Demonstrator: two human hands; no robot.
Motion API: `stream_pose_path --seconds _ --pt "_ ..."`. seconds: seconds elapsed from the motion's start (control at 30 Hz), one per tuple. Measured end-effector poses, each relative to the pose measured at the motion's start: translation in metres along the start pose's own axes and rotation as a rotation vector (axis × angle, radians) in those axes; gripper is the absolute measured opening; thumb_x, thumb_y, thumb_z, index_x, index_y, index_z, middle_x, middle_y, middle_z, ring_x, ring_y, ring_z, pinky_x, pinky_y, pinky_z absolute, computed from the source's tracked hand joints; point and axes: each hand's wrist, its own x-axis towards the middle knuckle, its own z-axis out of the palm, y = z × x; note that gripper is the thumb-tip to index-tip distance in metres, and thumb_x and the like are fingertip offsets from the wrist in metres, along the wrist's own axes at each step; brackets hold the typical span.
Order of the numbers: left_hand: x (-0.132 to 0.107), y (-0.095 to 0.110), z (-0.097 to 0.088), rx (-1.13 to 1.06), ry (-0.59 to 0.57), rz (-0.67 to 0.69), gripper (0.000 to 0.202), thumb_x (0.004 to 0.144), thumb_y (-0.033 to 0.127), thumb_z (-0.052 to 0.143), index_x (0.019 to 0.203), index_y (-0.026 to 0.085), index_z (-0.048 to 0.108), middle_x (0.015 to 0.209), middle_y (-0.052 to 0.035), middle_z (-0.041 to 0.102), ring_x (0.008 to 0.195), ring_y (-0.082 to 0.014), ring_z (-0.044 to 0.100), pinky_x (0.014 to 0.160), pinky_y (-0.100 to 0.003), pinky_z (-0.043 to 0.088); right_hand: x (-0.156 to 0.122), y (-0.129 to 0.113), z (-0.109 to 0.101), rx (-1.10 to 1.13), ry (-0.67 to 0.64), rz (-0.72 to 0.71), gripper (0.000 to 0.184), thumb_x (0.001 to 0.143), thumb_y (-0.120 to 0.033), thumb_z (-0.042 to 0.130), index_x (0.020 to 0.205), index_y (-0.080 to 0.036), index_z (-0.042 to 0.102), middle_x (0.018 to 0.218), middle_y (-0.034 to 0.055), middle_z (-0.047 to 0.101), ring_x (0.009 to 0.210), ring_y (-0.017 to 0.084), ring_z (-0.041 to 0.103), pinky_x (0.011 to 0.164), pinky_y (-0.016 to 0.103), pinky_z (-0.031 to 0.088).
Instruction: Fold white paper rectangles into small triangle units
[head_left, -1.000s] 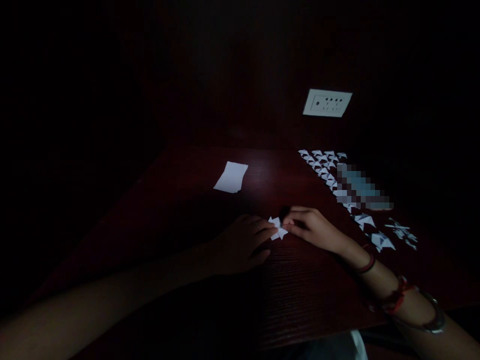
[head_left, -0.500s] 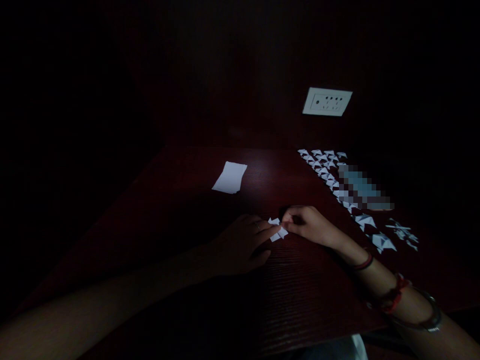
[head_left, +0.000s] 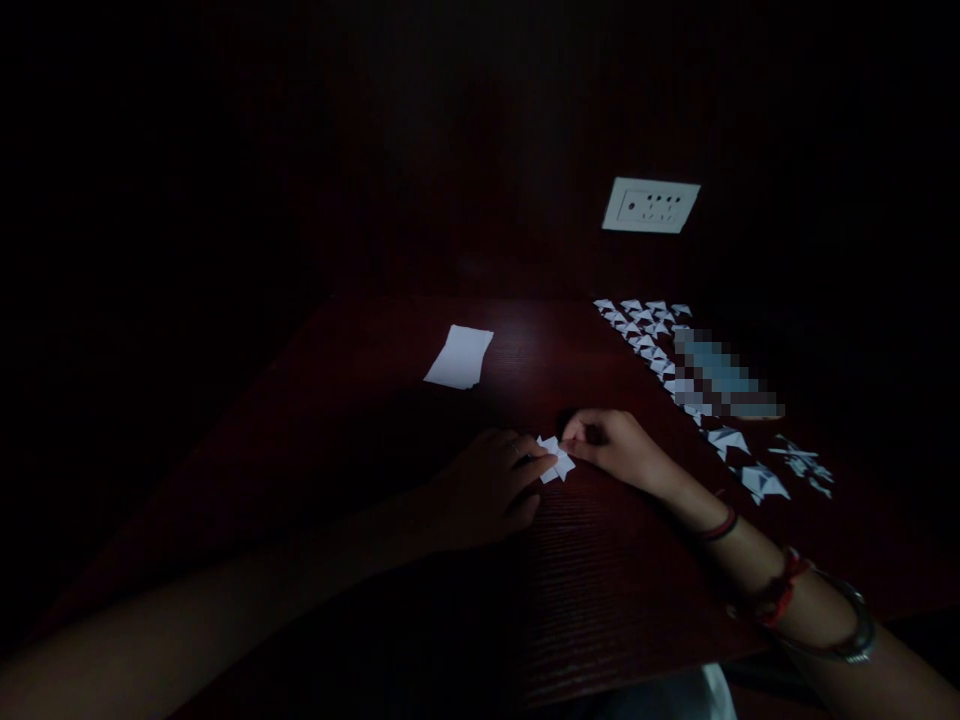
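Observation:
A small white folded paper with several pointed corners lies on the dark red table in front of me. My left hand reaches in from the left, in shadow; its fingers are stretched out, the index finger resting on the paper and the thumb apart below. On the other side, my right hand pinches the paper's upper right edge between thumb and index finger. The exact grip of those fingertips is too dark and small to make out fully.
A stack of white paper sheets lies farther back. To the right stand rows of folded paper pieces, beside a blurred-out bluish object and paper scraps. A white socket plate is on the wall behind the table.
My left fingers have drawn back slightly and bent a little, so more of the folded paper shows. My right hand's pinch stays almost in place.

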Motion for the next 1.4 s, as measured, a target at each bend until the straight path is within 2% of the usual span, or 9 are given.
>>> stream_pose_path --seconds 0.1,0.2,0.33,0.5,0.83,1.03,1.13,1.23,1.4 --pt "0.000 0.000 0.001 0.000 0.014 -0.005 0.038 0.081 0.026 0.039 0.119 0.018 0.038 0.112 -0.0073 0.044 0.095 -0.0217 0.042 0.083 -0.039 0.033 -0.009 0.000 -0.005 -0.109 0.089 -0.169 0.012 0.074 -0.016 0.051 0.081 -0.016 0.060 0.071 0.0008 0.053 0.065 0.010 0.050 0.060 0.022 0.040" --pt "0.000 0.000 0.001 0.004 0.033 0.008 0.038 0.081 0.024 0.039 0.118 0.018 0.038 0.111 -0.0075 0.044 0.095 -0.0216 0.042 0.083 -0.039 0.033 -0.019 -0.001 -0.010 -0.258 0.006 -0.339 0.022 0.079 -0.015 0.045 0.091 -0.020 0.062 0.081 0.0029 0.053 0.073 0.011 0.052 0.066 0.023 0.042" --pt "0.000 0.001 0.001 0.006 0.044 0.017 0.037 0.081 0.023 0.040 0.118 0.018 0.039 0.109 -0.0072 0.046 0.094 -0.0215 0.042 0.083 -0.039 0.033 -0.025 -0.001 -0.012 -0.465 -0.119 -0.397 0.029 0.082 -0.015 0.041 0.104 -0.025 0.058 0.091 0.0030 0.053 0.073 0.011 0.054 0.067 0.023 0.044" --pt "-0.001 0.000 0.001 0.017 0.059 0.022 0.037 0.080 0.023 0.040 0.117 0.017 0.040 0.109 -0.0074 0.045 0.094 -0.0209 0.042 0.082 -0.038 0.034 -0.023 0.001 -0.014 -0.548 -0.143 -0.464 0.032 0.083 -0.017 0.041 0.110 -0.027 0.053 0.089 0.0023 0.054 0.073 0.011 0.055 0.065 0.023 0.045" --pt "0.000 0.000 0.000 0.016 0.018 -0.001 0.037 0.081 0.023 0.038 0.117 0.017 0.039 0.110 -0.0072 0.045 0.093 -0.0211 0.041 0.083 -0.038 0.033 -0.019 0.008 -0.021 -0.569 -0.206 -0.484 0.037 0.082 -0.017 0.042 0.116 -0.028 0.047 0.092 0.0023 0.053 0.076 0.012 0.055 0.067 0.025 0.047" --pt "0.000 0.001 0.000 0.006 0.002 -0.008 0.036 0.081 0.020 0.038 0.117 0.017 0.039 0.110 -0.0058 0.045 0.092 -0.0202 0.041 0.084 -0.037 0.032 -0.025 0.020 -0.024 -0.460 -0.153 -0.461 0.030 0.083 -0.018 0.039 0.108 -0.020 0.055 0.091 0.0051 0.055 0.077 0.013 0.055 0.071 0.026 0.047" --pt "0.000 0.001 0.000 0.004 0.022 -0.003 0.035 0.081 0.019 0.038 0.116 0.018 0.040 0.111 -0.0056 0.045 0.094 -0.0198 0.041 0.085 -0.037 0.032 -0.029 0.025 -0.025 -0.469 -0.111 -0.440 0.031 0.083 -0.018 0.039 0.110 -0.020 0.054 0.091 0.0058 0.055 0.079 0.014 0.055 0.072 0.028 0.047" --pt "0.000 0.001 0.000 -0.006 0.037 -0.002 0.036 0.081 0.018 0.039 0.117 0.018 0.039 0.110 -0.0057 0.045 0.094 -0.0194 0.042 0.084 -0.037 0.033 -0.027 0.020 -0.023 -0.463 -0.118 -0.446 0.037 0.082 -0.016 0.039 0.117 -0.023 0.047 0.094 0.0045 0.053 0.080 0.013 0.054 0.072 0.026 0.047" --pt "0.001 0.001 0.000 -0.014 0.039 0.011 0.036 0.080 0.017 0.040 0.116 0.019 0.040 0.110 -0.0053 0.046 0.095 -0.0194 0.042 0.085 -0.036 0.034 -0.024 0.010 -0.020 -0.546 -0.159 -0.472 0.035 0.082 -0.017 0.040 0.113 -0.027 0.051 0.094 0.0031 0.052 0.076 0.012 0.054 0.068 0.025 0.047"
